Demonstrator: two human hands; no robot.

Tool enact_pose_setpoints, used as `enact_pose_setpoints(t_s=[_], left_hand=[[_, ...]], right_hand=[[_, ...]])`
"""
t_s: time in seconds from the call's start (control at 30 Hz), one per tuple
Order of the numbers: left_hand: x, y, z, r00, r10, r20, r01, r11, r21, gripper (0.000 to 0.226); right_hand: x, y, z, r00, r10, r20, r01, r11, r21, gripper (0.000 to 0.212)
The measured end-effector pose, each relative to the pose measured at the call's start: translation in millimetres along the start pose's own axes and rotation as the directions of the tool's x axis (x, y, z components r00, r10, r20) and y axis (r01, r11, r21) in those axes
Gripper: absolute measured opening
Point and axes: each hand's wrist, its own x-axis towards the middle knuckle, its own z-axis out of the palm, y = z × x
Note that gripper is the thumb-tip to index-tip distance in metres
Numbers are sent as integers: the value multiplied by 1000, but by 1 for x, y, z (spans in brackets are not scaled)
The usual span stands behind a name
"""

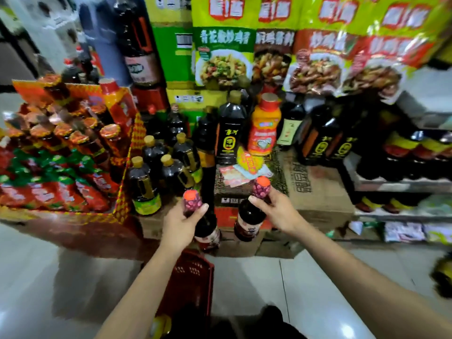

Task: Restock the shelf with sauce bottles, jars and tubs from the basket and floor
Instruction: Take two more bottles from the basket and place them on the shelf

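I hold two dark sauce bottles with orange-red caps and patterned neck wraps. My left hand (182, 222) grips the neck of the left bottle (206, 231), and my right hand (275, 211) grips the neck of the right bottle (249, 216). Both bottles hang tilted in the air above the red plastic basket (189, 277) on the floor. In front of them stand dark soy sauce bottles (231, 133) and an orange sauce bottle (264, 126) on stacked cardboard boxes (315, 192).
A red display box (122, 204) at the left holds several red-capped jars and red packets. Several gold-capped dark bottles (144, 184) stand beside it. Metal shelves (401, 184) at the right carry more dark bottles. Large food posters hang behind. The floor is glossy tile.
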Motion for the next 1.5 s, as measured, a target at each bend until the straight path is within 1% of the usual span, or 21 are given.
enact_pose_setpoints(t_s=[0.03, 0.1, 0.2, 0.3, 0.37, 0.47, 0.6, 0.7, 0.73, 0.8, 0.87, 0.9, 1.0, 1.1, 1.13, 1.2, 1.23, 1.3, 1.37, 1.43, 1.5], left_hand=[[2, 4, 11, 999, 10, 35, -10, 1000, 6, 8], [3, 12, 34, 993, 34, 114, -36, 999, 16, 8], [2, 24, 66, 976, 77, 203, -87, 995, 45, 8], [-2, 39, 103, 954, 111, 278, -130, 990, 53, 13], [-7, 51, 131, 938, 122, 325, -143, 989, 42, 13], [-19, 71, 174, 905, 118, 408, -140, 990, 25, 10], [-44, 96, 234, 860, 135, 492, -178, 983, 42, 14], [-59, 111, 275, 827, 160, 539, -219, 975, 47, 12], [-65, 117, 289, 816, 166, 553, -224, 974, 38, 10], [-76, 131, 315, 790, 184, 584, -222, 975, -7, 15], [-85, 143, 346, 759, 200, 619, -235, 972, -25, 19], [-86, 146, 351, 755, 202, 624, -240, 971, -24, 20], [-92, 163, 392, 687, 245, 684, -286, 957, -55, 14], [-94, 177, 434, 617, 271, 739, -308, 947, -91, 18], [-94, 180, 450, 592, 287, 753, -324, 940, -104, 19], [-91, 185, 481, 554, 289, 781, -347, 932, -99, 9], [-88, 188, 498, 535, 283, 796, -351, 931, -95, 9], [-83, 193, 531, 496, 284, 821, -352, 930, -109, 14], [-77, 205, 569, 438, 295, 849, -363, 922, -133, 13], [-77, 214, 588, 413, 298, 861, -368, 919, -142, 13], [-72, 224, 615, 368, 295, 882, -348, 923, -164, 15]], right_hand=[[-8, 3, -8, 999, 26, -26, -26, 999, 25, 11], [-24, 14, -25, 990, 100, -96, -94, 994, 63, 19], [-45, 28, -51, 959, 200, -202, -197, 980, 37, 29], [-70, 46, -80, 930, 238, -279, -243, 970, 19, 22], [-89, 58, -101, 912, 237, -335, -240, 970, 32, 16], [-117, 70, -133, 880, 240, -409, -235, 970, 63, 15], [-158, 89, -179, 840, 252, -480, -252, 966, 66, 17], [-185, 101, -210, 813, 278, -512, -273, 958, 87, 21], [-193, 107, -220, 804, 291, -519, -283, 954, 97, 23], [-209, 117, -239, 776, 313, -548, -302, 947, 113, 24], [-227, 129, -260, 735, 331, -592, -308, 941, 144, 17], [-230, 130, -264, 729, 334, -598, -313, 939, 143, 12], [-250, 142, -291, 672, 382, -634, -345, 919, 189, 14], [-264, 159, -318, 600, 415, -684, -381, 900, 212, 31], [-268, 164, -328, 575, 424, -700, -398, 892, 213, 31], [-273, 172, -347, 535, 437, -723, -417, 881, 224, 26], [-275, 179, -357, 514, 440, -737, -426, 876, 226, 26], [-276, 194, -377, 476, 438, -762, -453, 865, 214, 24], [-276, 210, -404, 409, 467, -784, -490, 837, 243, 28], [-278, 215, -418, 380, 473, -795, -503, 827, 251, 21], [-276, 226, -437, 338, 470, -815, -494, 826, 272, 18]])
